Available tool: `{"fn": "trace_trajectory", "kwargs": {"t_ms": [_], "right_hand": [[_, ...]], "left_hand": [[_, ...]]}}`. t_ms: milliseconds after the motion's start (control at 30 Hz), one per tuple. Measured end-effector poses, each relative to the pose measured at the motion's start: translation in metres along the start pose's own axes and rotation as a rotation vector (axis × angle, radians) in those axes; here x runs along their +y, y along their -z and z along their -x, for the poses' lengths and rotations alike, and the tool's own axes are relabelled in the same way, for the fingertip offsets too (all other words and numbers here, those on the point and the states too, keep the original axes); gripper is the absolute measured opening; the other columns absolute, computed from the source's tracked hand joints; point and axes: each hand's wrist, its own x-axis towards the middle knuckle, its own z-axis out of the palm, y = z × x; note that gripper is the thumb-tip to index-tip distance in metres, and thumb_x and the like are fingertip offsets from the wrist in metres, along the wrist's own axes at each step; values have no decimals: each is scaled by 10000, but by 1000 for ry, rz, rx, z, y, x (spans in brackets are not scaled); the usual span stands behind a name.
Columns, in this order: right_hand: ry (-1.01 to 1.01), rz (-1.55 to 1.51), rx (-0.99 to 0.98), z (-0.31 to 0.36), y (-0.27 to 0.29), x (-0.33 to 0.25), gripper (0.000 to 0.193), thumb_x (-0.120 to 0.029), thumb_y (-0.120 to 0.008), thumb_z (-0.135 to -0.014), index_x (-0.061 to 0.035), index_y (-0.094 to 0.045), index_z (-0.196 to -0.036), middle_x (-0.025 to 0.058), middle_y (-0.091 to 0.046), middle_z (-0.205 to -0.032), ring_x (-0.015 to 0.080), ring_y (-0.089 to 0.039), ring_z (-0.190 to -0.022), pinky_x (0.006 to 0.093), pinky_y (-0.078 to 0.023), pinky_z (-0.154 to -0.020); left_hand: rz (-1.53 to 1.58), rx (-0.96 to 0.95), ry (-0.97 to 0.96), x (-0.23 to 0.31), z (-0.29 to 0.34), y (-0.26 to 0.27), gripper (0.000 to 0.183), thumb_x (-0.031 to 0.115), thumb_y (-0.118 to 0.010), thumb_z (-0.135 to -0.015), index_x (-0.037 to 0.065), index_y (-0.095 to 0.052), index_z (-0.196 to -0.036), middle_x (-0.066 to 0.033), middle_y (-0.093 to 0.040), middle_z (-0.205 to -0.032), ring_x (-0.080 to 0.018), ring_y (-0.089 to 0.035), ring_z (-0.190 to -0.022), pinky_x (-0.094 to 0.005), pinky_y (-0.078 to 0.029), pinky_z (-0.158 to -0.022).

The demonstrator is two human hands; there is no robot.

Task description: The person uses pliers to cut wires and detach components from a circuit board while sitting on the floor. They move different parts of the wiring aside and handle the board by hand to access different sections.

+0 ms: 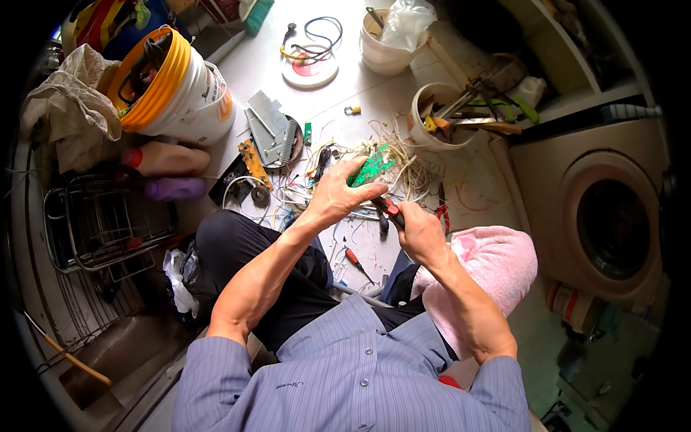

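Observation:
My left hand [335, 193] grips a green circuit board [373, 165], tilted up in front of me above the floor. In my right hand [423, 235] are red-and-black handled pliers [391, 209]. Their head reaches toward the lower edge of the board; whether the jaws touch it is hidden. Below and beyond both hands lies a tangle of pale wires [417, 173]. A red-handled screwdriver [352, 257] rests on the floor between my legs. Another red-handled tool [443, 214] lies to the right of my right hand.
Metal plates [268, 119] and a yellow strip [253, 162] lie at the left. Beyond are a small padlock [353, 110] and a tape roll [309, 72]. Buckets stand around: a yellow-rimmed one [194, 101], a white tool bucket [425, 133]. A washing machine [547, 180] stands right; a pink towel [489, 266] covers my knee.

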Motion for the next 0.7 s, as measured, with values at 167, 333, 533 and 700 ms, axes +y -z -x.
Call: {"fn": "trace_trajectory", "kwargs": {"t_ms": [167,333,533,700], "right_hand": [[-254,-331,-146,8,-5,-14,170,-146,-648,-922,-5,-569,-978,179,-637,-763,365,-627,-697,432,-500,-655],[-591,-1019,-411,6,13,-39,249,-219,-608,-993,-42,-546,-830,20,-513,-654,116,-486,-547,293,-380,-495],[-734,-1647,-700,16,20,-61,281,-270,-559,-1019,-64,-530,-831,-11,-469,-669,60,-385,-503,243,-285,-440],[-585,-1540,-911,13,15,-95,258,-284,-590,-1006,-62,-552,-880,-8,-495,-674,74,-416,-505,240,-324,-455]], "left_hand": [[116,-5,-44,-10,2,-1,671,445,-774,-798,13,-636,-1292,-183,-651,-1169,-274,-610,-1075,-367,-450,-985],[453,-161,15,-14,-1,8,682,325,-728,-808,-20,-580,-1377,-118,-636,-1215,-191,-576,-1107,-317,-432,-1016],[1255,-452,-40,-23,-5,-3,852,497,-755,-784,14,-498,-1437,-45,-631,-1039,-122,-583,-861,-270,-483,-797],[1400,-390,-2,-12,-8,-18,926,745,-667,-800,56,-504,-1397,-79,-660,-1020,-176,-628,-866,-332,-529,-779]]}}
